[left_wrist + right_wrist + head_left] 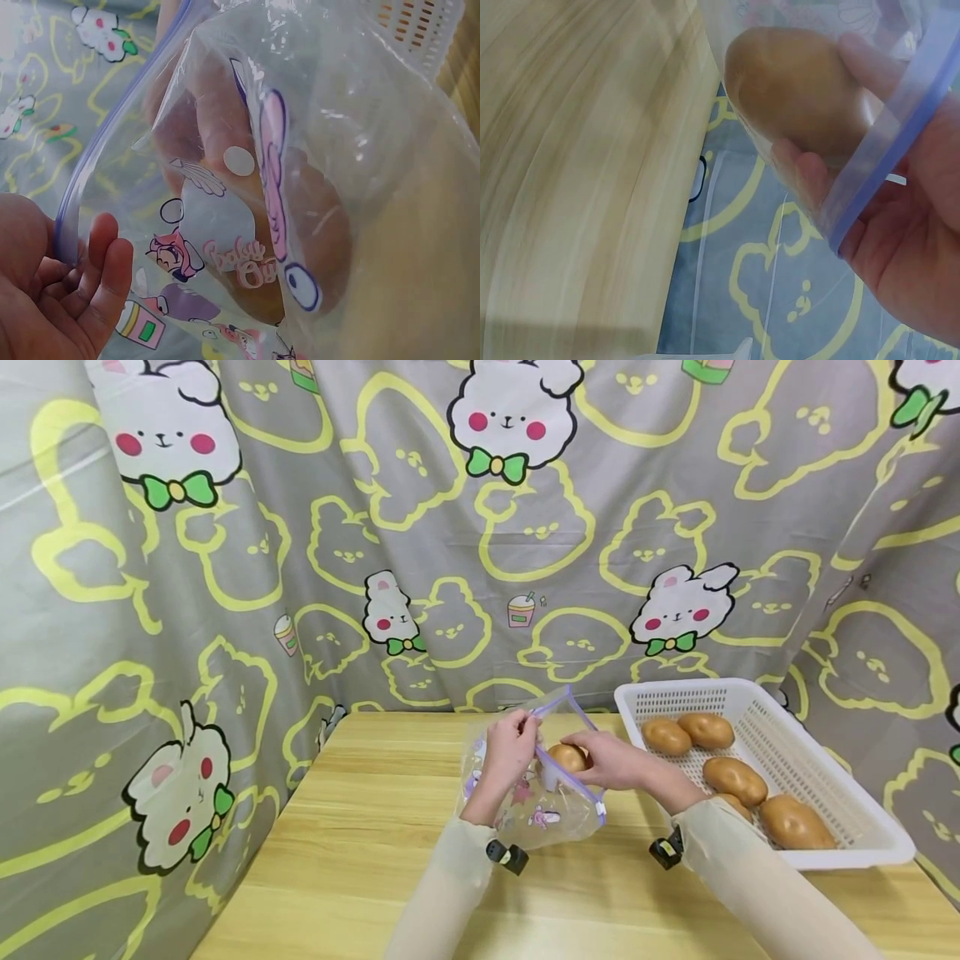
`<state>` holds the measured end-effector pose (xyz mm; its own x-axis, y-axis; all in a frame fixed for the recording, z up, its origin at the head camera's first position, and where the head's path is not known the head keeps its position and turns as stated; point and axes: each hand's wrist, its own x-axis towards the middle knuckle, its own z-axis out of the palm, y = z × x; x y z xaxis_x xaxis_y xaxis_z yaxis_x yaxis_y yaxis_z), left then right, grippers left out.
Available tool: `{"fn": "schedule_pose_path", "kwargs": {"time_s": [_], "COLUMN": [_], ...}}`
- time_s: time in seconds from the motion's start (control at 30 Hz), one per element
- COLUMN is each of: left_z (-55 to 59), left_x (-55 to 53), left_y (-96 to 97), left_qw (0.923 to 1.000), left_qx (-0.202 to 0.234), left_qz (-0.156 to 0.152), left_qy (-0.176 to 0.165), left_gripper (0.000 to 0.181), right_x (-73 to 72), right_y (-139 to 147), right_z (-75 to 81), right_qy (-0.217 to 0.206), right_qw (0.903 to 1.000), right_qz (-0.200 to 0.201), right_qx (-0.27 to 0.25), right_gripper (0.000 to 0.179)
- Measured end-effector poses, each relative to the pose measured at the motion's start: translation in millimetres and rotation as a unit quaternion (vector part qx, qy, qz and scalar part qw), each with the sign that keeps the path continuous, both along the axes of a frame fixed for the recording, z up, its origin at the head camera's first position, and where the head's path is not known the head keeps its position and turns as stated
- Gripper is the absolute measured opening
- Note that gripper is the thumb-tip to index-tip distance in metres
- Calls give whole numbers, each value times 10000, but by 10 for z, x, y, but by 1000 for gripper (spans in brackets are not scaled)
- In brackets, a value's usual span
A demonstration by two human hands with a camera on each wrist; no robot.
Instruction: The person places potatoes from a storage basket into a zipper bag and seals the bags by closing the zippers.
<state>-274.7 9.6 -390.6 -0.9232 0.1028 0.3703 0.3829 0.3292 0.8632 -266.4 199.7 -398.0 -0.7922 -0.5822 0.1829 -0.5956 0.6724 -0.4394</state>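
Note:
A clear zip bag (525,818) with a purple zip edge and printed cartoon figures is held above the table, its mouth spread apart. My left hand (513,745) pinches the bag's purple edge between thumb and fingers. Inside the mouth, my right hand (611,760) grips a brown potato (567,757). In the right wrist view the potato (799,90) lies between the thumb and fingers, behind the clear plastic. Through the film in the left wrist view, the right hand's fingers (217,112) show above the potato, partly covered by the bag's prints.
To the right stands a white perforated plastic basket (862,814) holding several potatoes (797,822). Beneath everything is a wooden table (352,843). A grey patterned curtain (300,568) hangs behind the table and at both sides.

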Motion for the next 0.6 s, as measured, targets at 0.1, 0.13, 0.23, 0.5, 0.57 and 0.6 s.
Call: {"fn": "schedule_pose_path", "kwargs": {"time_s": [0.1, 0.13, 0.23, 0.5, 0.57, 0.6], "left_z": [-2, -2, -6, 10, 17, 18], "left_x": [-5, -7, -13, -12, -16, -19], "left_y": [5, 2, -5, -12, -16, -17], "left_qw": [10000, 10000, 9999, 9993, 9991, 9990], "left_qx": [-44, -57, -92, -229, -260, -266], "left_qz": [9, 7, 32, 186, 218, 232], "left_qy": [27, 38, 96, 238, 255, 255], "left_gripper": [24, 25, 25, 24, 24, 24], "right_x": [12, 14, 20, -8, -22, -27], "right_y": [-2, -4, -12, -34, -35, -33], "right_z": [9, 13, 17, -1, -6, -7], "right_qy": [33, -16, -249, -489, -447, -409], "right_qw": [10000, 10000, 9996, 9985, 9984, 9984], "right_qz": [28, 45, 103, 96, 99, 103], "right_qx": [29, 29, -28, -237, -327, -370], "right_gripper": [53, 52, 51, 40, 34, 30]}}
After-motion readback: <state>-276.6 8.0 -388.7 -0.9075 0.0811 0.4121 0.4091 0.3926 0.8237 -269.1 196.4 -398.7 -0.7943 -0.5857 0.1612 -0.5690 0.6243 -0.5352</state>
